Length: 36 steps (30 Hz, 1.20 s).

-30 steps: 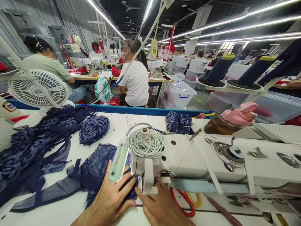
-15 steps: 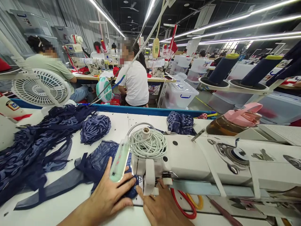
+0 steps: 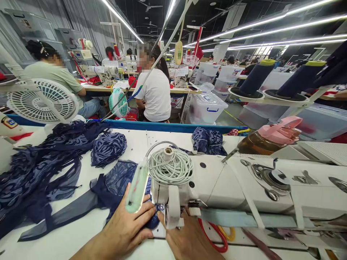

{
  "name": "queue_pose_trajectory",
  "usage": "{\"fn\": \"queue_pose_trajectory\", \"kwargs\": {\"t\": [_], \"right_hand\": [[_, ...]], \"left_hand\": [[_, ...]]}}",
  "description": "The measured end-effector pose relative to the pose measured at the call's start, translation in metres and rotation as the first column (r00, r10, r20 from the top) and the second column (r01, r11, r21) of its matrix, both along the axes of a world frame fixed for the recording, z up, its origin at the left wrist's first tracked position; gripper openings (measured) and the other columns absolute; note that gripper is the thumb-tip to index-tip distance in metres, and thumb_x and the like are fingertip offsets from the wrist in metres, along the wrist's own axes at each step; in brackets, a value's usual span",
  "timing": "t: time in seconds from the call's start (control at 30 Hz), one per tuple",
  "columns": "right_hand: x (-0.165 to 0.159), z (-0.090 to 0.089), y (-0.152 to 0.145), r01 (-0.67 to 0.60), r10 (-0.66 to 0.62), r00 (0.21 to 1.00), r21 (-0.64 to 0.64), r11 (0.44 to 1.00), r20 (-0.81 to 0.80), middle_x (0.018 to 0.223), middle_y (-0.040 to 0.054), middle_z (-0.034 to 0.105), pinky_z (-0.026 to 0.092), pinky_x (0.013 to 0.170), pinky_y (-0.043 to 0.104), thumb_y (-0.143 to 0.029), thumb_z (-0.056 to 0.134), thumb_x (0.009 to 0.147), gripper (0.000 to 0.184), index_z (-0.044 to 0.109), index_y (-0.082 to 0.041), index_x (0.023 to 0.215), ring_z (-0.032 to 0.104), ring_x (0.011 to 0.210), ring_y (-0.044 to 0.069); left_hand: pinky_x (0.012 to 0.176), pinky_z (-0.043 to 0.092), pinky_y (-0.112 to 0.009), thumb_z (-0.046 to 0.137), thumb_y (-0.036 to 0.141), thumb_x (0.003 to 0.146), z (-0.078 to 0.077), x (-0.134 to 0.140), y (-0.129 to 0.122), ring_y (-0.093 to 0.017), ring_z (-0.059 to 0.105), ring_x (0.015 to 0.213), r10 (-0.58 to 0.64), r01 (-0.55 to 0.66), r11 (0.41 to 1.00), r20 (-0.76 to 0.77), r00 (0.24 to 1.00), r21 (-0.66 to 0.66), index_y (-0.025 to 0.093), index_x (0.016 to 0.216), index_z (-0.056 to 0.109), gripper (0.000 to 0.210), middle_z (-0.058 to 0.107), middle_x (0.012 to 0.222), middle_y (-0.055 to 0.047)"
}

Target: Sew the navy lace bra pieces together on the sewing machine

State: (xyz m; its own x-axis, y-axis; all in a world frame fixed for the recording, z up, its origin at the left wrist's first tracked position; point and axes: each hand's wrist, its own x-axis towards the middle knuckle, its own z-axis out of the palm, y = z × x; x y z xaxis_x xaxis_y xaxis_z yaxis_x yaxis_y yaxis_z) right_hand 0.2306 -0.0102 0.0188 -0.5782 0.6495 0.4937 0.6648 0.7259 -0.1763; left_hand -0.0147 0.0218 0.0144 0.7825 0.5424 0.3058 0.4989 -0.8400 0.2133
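Dark blue lace fabric (image 3: 119, 177) with a sheer strip lies left of the sewing machine (image 3: 230, 177), one edge running under its needle area. My left hand (image 3: 128, 224) rests flat on this fabric, fingers spread and partly behind a pale green translucent plate (image 3: 137, 189). Just right of the needle, my right hand (image 3: 187, 234) reaches in with one digit stretched toward the fabric's edge. The machine head hides part of its other fingers, which stand apart from that digit. Red-handled scissors (image 3: 221, 242) lie beside the right hand.
A heap of navy lace pieces (image 3: 35, 162) covers the table's left side, near a stacked lace bundle (image 3: 108, 148). A tied bundle (image 3: 207, 141) sits behind the machine. A pink-lidded bottle (image 3: 271, 135) and thread cones (image 3: 256, 77) stand right. Co-workers sit ahead.
The camera view has shifted slightly. The fabric has crept a little toward the needle, and both hands keep nearly the same places. A co-worker ahead has turned their head slightly.
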Motion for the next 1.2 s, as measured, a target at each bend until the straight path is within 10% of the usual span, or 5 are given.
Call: {"fn": "queue_pose_trajectory", "kwargs": {"t": [0.17, 0.7, 1.03, 1.2], "right_hand": [[0.0, -0.01, -0.001, 0.055, -0.047, 0.996, -0.096, 0.994, 0.075, 0.105, 0.0128, 0.069, 0.055, 0.083, 0.038, -0.005, 0.044, 0.087, 0.052, 0.054, -0.016, 0.137, 0.062, 0.098, 0.026], [-0.004, -0.012, 0.0, 0.152, -0.134, 0.979, 0.113, 0.982, -0.151, 0.075, 0.004, 0.057, 0.046, 0.077, 0.035, -0.006, 0.045, 0.09, 0.029, 0.063, -0.02, 0.072, 0.056, 0.078, 0.02], [0.093, -0.011, -0.022, 0.437, -0.464, 0.814, 0.159, 0.885, 0.349, 0.11, 0.0132, 0.069, 0.054, 0.079, 0.044, -0.001, 0.048, 0.079, 0.05, 0.065, -0.019, 0.124, 0.065, 0.093, 0.032], [0.108, -0.011, -0.033, 0.563, -0.508, 0.75, -0.005, 0.827, 0.424, 0.094, 0.0098, 0.073, 0.052, 0.06, 0.036, -0.01, 0.049, 0.086, 0.048, 0.062, -0.023, 0.13, 0.07, 0.077, 0.03]], "left_hand": [[0.089, 0.057, -0.042, 0.054, 0.035, 0.1, 0.001, 0.0, 0.008, -0.029, 0.063, 0.113, 0.026, -0.026, 1.0, 0.022, 0.999, -0.002, 0.017, 0.131, 0.056, 0.036, 0.069, 0.118, -0.012], [0.111, 0.04, -0.056, 0.061, 0.037, 0.097, 0.006, -0.019, -0.005, -0.029, 0.054, 0.13, 0.063, -0.068, 0.993, -0.054, 0.997, -0.096, 0.021, 0.142, 0.05, 0.049, 0.059, 0.14, -0.012], [0.123, 0.002, -0.058, 0.066, 0.047, 0.091, 0.002, -0.054, -0.08, -0.028, 0.051, 0.132, 0.203, -0.203, 0.979, -0.013, 0.979, -0.012, 0.02, 0.137, 0.05, 0.055, 0.064, 0.132, -0.009], [0.112, 0.03, -0.055, 0.073, 0.037, 0.084, 0.008, -0.03, -0.085, -0.025, 0.061, 0.099, 0.253, -0.264, 0.963, 0.168, 0.953, 0.048, 0.019, 0.113, 0.058, 0.038, 0.066, 0.105, -0.006]]}}
